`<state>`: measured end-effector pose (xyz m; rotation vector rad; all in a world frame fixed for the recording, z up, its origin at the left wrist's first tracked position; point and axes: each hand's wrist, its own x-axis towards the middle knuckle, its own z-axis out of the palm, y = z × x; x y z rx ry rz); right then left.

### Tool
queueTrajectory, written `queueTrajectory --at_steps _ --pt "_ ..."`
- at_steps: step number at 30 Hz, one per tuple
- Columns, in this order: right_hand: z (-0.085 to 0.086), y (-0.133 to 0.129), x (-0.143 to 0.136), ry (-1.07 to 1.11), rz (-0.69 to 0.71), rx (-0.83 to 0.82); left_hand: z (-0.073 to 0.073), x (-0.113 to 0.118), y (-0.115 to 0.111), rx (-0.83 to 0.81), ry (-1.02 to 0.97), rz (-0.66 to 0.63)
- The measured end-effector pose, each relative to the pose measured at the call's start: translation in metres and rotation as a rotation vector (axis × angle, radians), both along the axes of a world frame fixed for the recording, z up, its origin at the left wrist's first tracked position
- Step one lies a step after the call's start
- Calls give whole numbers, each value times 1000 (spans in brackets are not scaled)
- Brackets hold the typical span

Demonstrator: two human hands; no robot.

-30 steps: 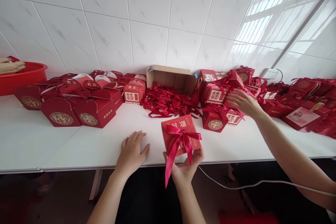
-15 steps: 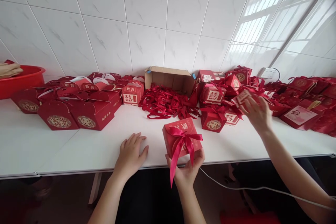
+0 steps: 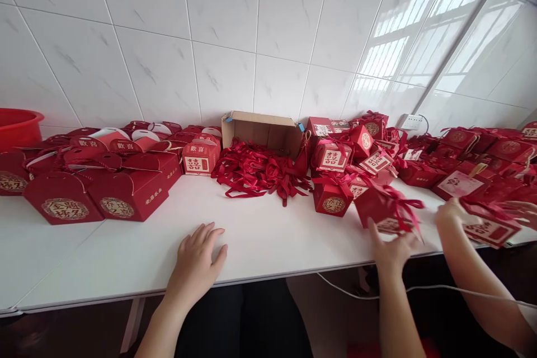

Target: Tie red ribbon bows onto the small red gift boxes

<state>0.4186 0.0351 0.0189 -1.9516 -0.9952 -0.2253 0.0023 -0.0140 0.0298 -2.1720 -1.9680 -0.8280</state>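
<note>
My left hand (image 3: 199,260) lies on the white table (image 3: 268,240) near its front edge, fingers spread, holding nothing. Over at the right, my right hand (image 3: 393,251) grips a red gift box (image 3: 375,207) from its near side, thumb on the left. That box is blurred and tilted, with a shiny red ribbon bow (image 3: 403,207) on it. Just to its left stands another red gift box (image 3: 333,199) with a round gold emblem. A pile of loose red ribbons (image 3: 262,173) spills from an open cardboard box (image 3: 264,128) at the back.
Several red handled boxes (image 3: 130,193) stand on the left, before a red basin (image 3: 19,128). At the right, a co-worker's hand (image 3: 451,215) is close to mine, beside another bowed box (image 3: 490,226). A power strip (image 3: 411,122) sits by the tiled wall; a white cable (image 3: 348,292) hangs below the edge.
My right hand has carried the bowed gift box from the middle to the finished-looking pile at the right. The co-worker's hand moved right and lower. My left hand stays on the table.
</note>
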Motion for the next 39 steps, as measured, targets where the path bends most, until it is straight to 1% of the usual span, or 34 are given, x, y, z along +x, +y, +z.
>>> queueTrajectory --at_steps 1,2,3,4,7,9,11,12,14,15,16,18,20,21,22,24,25,27,28,29,30,31,32,33,35,36,38,39 --pt "4 7 3 13 9 -155 -1 0 1 1 3 -3" --pt "6 13 3 18 7 -271 -3 0 1 2 7 -5" --pt "8 16 1 10 -3 -337 -4 0 2 2 10 -7" --pt "7 18 -1 -16 -3 -362 -5 1 2 2 9 -9" --pt "-4 7 -12 -36 -33 -279 -4 -1 1 45 -60 -30" --pt "-19 -8 -19 -13 -20 -201 6 -10 0 146 -161 -44" --pt "-37 -26 -26 -30 40 -144 25 -30 1 299 -212 -6" --pt "-45 -34 -28 -65 81 -132 37 -43 2 371 -185 37" --pt "-56 -49 -30 -142 156 -134 60 -74 8 531 -95 202" --pt "-59 -54 -30 -171 185 -143 70 -91 13 517 -86 272" --pt "-59 -58 -29 -189 206 -154 78 -107 18 559 -116 369" --pt "-58 -62 -27 -195 226 -172 84 -135 29 405 -193 451" --pt "-56 -62 -25 -180 227 -182 81 -154 37 247 -204 446" --pt "-57 -62 -25 -172 224 -182 78 -158 38 237 -174 434" --pt "-58 -62 -25 -164 219 -174 73 -158 38 262 -136 417" --pt "-63 -61 -25 -153 209 -142 65 -147 32 362 -91 390" --pt "-65 -61 -26 -149 203 -123 61 -136 28 388 -89 376" --pt "-63 -60 -30 -151 193 -92 56 -106 17 368 -94 313" --pt "-57 -60 -34 -161 195 -79 55 -88 12 331 -87 250" --pt "-48 -59 -40 -180 213 -53 54 -70 8 291 -80 171" --pt "-35 -58 -48 -204 242 -16 55 -53 6 238 -78 75" --pt "-19 -55 -57 -235 306 39 56 -37 5 157 -105 -63" --pt "-1 -51 -69 -264 401 146 59 -23 5 105 -136 -153" --pt "18 -44 -81 -282 493 216 63 -11 7 55 -165 -214" --pt "57 -22 -107 -335 673 292 73 5 13 -51 -206 -284" --pt "74 -6 -120 -377 730 299 79 9 17 -104 -207 -297" --pt "103 32 -146 -436 854 215 90 15 25 -187 -170 -309" --pt "113 53 -159 -427 925 140 94 17 29 -204 -141 -310"
